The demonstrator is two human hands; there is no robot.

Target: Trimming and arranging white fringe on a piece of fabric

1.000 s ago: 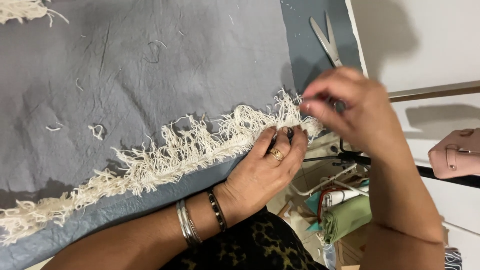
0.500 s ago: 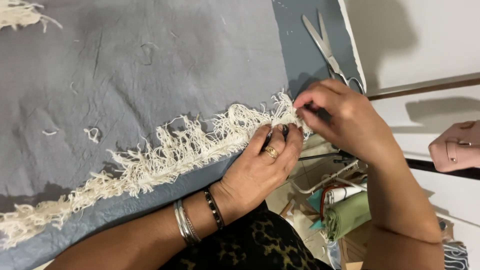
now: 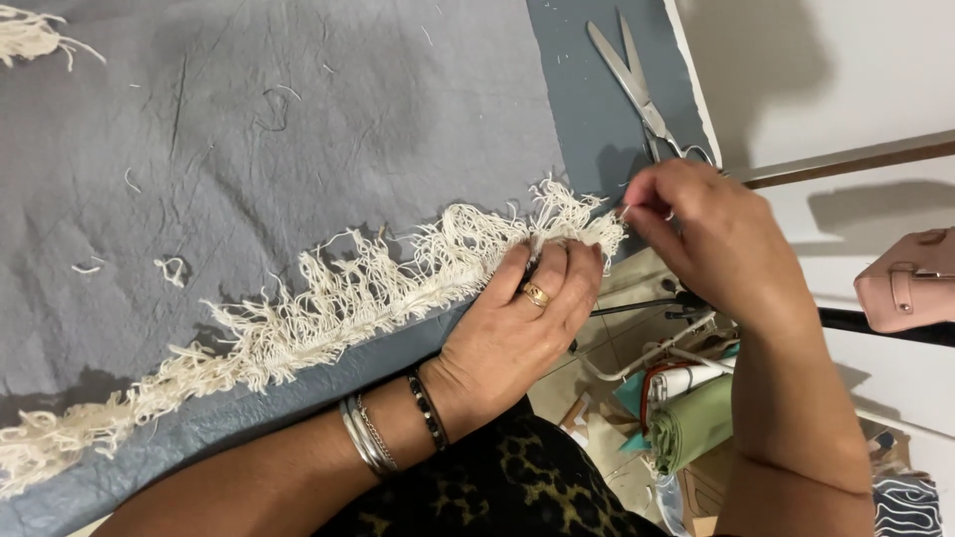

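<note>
Left hand [image 3: 522,318]: pressed flat on the fringe [image 3: 328,308] near its right end, fingers spread and bent over the threads, pinning them to the table [image 3: 597,109]; it clamps nothing, it only holds down.
Right hand [image 3: 711,234]: fingertips pinched together at the very end of the fringe, closed on what looks like a single loose thread [image 3: 625,207]; the thread itself is too fine to be sure of.
Fringe: cream, ragged, running diagonally along the edge of the grey cloth [image 3: 298,129] from lower left to the right end, where both hands meet.
Cloth: grey, creased, spread over the blue-grey table, with stray thread bits [image 3: 169,268] lying on it.
Scissors [image 3: 642,94]: open-bladed, lying on the table just above the right hand, untouched.
Wrist: bangles [image 3: 373,443] and a dark bracelet on the left arm, a ring on one finger.
Doing it well: I judge the pull should run straight along the weave, slow and even, so the thread slides out instead of snapping.
Hold: the flat hand should sit close to the pinch, keeping the cloth from puckering.
Risk: tugging several threads at once could bunch the edge.
</note>
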